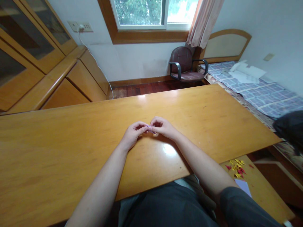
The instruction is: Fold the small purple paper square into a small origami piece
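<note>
A small folded piece of purple paper (151, 130) is pinched between the fingertips of both hands, just above the wooden table (78, 151). My left hand (134, 134) grips its left end between thumb and fingers. On the other end, my right hand (163, 127) is closed with thumb and forefinger. The fingers cover most of the paper, so its exact folded shape cannot be made out.
At lower right, a lower wooden surface (265, 192) bears several small yellow and red folded paper pieces (238, 167) and a purple paper sheet (243, 186). Beyond the table are a chair (182, 63), a bed (258, 85) and a wooden cabinet (68, 85).
</note>
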Demonstrator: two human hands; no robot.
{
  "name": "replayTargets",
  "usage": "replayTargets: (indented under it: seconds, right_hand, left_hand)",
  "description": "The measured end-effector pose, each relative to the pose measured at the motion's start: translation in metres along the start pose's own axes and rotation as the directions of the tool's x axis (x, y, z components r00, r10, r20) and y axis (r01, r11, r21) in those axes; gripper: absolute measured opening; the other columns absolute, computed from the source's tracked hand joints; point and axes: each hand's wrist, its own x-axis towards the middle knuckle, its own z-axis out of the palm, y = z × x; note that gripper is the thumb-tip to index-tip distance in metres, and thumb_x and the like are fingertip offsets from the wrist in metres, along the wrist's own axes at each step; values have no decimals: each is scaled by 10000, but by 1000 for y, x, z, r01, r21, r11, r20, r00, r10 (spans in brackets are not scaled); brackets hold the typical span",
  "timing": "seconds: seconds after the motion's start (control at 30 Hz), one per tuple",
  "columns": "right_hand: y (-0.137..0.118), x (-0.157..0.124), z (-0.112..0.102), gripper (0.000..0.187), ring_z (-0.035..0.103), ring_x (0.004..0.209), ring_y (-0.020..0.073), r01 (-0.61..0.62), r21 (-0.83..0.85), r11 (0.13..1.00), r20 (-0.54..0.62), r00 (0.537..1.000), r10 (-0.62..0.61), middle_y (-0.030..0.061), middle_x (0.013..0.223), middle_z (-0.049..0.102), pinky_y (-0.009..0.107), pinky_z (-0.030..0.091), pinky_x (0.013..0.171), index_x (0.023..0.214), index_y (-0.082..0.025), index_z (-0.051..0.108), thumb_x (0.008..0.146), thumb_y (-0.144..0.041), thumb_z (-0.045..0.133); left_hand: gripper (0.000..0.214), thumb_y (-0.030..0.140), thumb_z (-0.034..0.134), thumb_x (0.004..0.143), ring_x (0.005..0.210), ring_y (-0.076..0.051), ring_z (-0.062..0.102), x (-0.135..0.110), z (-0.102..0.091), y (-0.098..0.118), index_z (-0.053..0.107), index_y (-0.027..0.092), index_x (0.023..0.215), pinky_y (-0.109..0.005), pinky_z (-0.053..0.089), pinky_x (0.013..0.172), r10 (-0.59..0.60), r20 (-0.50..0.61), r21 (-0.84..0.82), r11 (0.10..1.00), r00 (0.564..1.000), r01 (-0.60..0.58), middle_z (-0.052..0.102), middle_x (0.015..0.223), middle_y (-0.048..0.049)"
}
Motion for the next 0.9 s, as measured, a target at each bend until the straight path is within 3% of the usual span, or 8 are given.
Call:
replayTargets:
  seconds: [0.17, 0.33, 0.6, 0.9]
  right_hand:
    - [-1, 0, 1, 291, 606, 690, 124, -26, -25, 999, -15, 1000, 26, 7, 785, 676, 250, 471, 648, 922, -169, 655, 787, -410, 747]
    - [5, 3, 3, 419, 625, 757, 135, -47, -37, 998, -22, 999, 46, 9, 893, 689, 279, 498, 720, 1038, -195, 646, 695, -357, 822]
    - [12, 8, 1, 337, 656, 786, 144, -5, 20, 1000, -142, 990, 8, -1, 919, 680, 301, 531, 757, 978, -209, 612, 720, -343, 782]
    - [10, 9, 3, 334, 650, 756, 150, 15, -27, 1000, -139, 990, -19, 6, 829, 697, 289, 517, 740, 935, -185, 635, 735, -412, 777]
  left_hand:
    - [200, 338, 787, 747, 695, -132, 645, 2, 0, -1, 717, 177, 844, -254, 510, 720, 20, -67, -29, 999, 998, -22, 712, 753, -7]
    - [199, 336, 777, 758, 740, -137, 653, 4, 0, -1, 710, 177, 857, -254, 513, 751, 92, -137, 16, 996, 986, -91, 721, 801, -12]
    - [232, 356, 763, 768, 717, -140, 659, 3, 1, 1, 674, 181, 892, -264, 527, 734, 109, -160, 52, 993, 981, -102, 710, 766, -5]
    - [258, 380, 760, 762, 731, -161, 693, 3, 4, 5, 646, 175, 871, -310, 559, 767, 147, -191, 69, 988, 971, -136, 723, 821, -23]
